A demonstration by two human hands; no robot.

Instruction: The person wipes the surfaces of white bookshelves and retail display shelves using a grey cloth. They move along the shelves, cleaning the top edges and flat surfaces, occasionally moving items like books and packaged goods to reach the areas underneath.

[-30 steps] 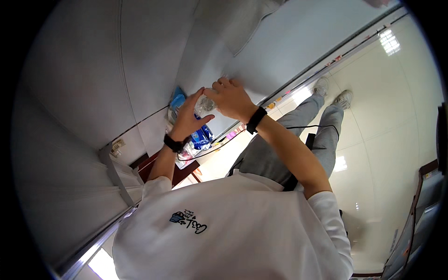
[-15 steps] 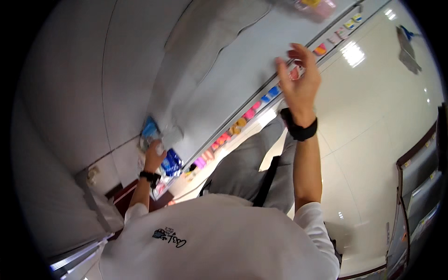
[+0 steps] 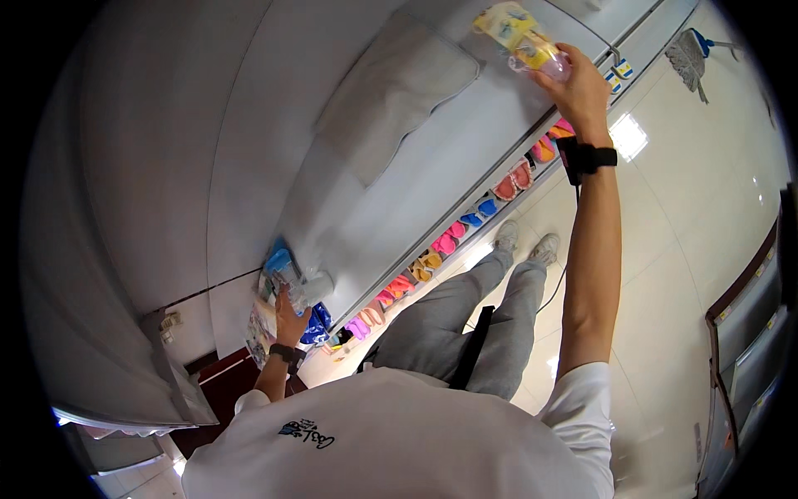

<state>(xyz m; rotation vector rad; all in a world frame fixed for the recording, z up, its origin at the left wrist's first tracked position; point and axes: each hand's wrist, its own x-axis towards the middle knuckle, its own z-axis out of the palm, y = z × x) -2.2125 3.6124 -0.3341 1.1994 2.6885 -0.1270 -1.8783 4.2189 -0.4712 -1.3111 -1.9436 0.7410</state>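
My right hand [image 3: 580, 96] reaches to the far right of the grey tabletop. Its thumb and fingers are closed on the near end of a clear plastic pack [image 3: 519, 37] with yellow print and a pinkish part. What is inside the pack is hard to make out. At the left end of the tabletop my left hand [image 3: 291, 320] has its thumb and fingers apart. It is beside a clear plastic container [image 3: 316, 285], a light-blue package [image 3: 283, 264] and a dark-blue packet [image 3: 317, 324]. Its fingertips are partly lost against clear plastic.
A grey cloth [image 3: 403, 96] lies on the tabletop [image 3: 407, 200]. Colourful slippers [image 3: 449, 239] line a rack along the table's near edge. A grey mop head [image 3: 688, 62] rests on the tiled floor at far right. Shelving [image 3: 740, 349] stands at right. A thin cable [image 3: 572, 249] hangs from my right wrist.
My right hand has moved up and right, from empty with fingers apart to gripping the clear plastic pack. My left hand has shifted slightly, its thumb now spread outward. The view has shifted.
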